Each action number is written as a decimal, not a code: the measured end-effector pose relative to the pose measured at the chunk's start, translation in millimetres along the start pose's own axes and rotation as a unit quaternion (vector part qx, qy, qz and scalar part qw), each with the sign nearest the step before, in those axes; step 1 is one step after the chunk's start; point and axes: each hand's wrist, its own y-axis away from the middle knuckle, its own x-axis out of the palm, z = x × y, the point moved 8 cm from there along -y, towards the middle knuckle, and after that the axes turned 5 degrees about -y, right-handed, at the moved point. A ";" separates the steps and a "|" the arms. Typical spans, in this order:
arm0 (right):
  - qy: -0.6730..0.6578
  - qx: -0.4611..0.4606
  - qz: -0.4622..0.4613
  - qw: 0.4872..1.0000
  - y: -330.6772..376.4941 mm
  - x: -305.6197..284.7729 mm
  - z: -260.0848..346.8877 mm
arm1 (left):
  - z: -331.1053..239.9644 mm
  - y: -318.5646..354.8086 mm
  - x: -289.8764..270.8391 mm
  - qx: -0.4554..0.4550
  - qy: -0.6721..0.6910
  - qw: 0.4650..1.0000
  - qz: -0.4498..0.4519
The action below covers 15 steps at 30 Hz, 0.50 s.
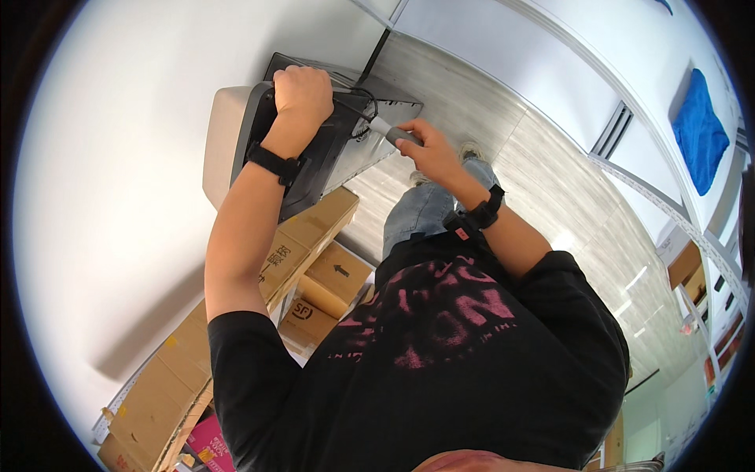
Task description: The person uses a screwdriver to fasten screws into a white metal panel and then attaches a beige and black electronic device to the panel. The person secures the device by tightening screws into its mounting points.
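My right hand (429, 149) is wrapped round the grey handle of a screwdriver-like tool (385, 129). The tool has a pale collar, and a thin dark shaft runs from it toward my left hand. My left hand (303, 96) is closed in a fist at the top of a large boxy machine (326, 149) with a dark body and a beige side panel. Whatever lies inside those left fingers is hidden. A black cable (370, 98) loops beside the shaft, close to the machine's upper part.
Cardboard boxes (314, 212) stand below and left of the machine, along a white wall (134, 157). Pale wood-look floor (535, 165) stretches to the right. White metal framing (629, 169) rises there, and a blue cloth (698, 134) hangs beyond it.
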 end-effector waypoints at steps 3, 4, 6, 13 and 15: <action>0.042 -0.042 -0.025 0.998 -1.7 1.3 6.3 | 0.4 -0.5 0.4 -0.001 0.006 1.000 -0.006; 0.067 -0.060 -0.032 0.995 1.4 1.6 18.0 | 0.8 -0.4 0.8 -0.002 0.009 1.000 -0.010; 0.119 -0.097 -0.060 0.986 6.2 1.6 28.0 | 1.3 -0.5 3.2 -0.004 0.014 1.000 -0.015; 0.053 -0.075 -0.129 0.987 14.8 -4.3 22.7 | -0.6 -2.1 7.6 -0.004 0.003 0.999 -0.034; 0.019 -0.061 -0.140 0.988 17.0 -6.9 19.0 | -1.9 -1.3 7.4 -0.006 0.001 0.999 -0.032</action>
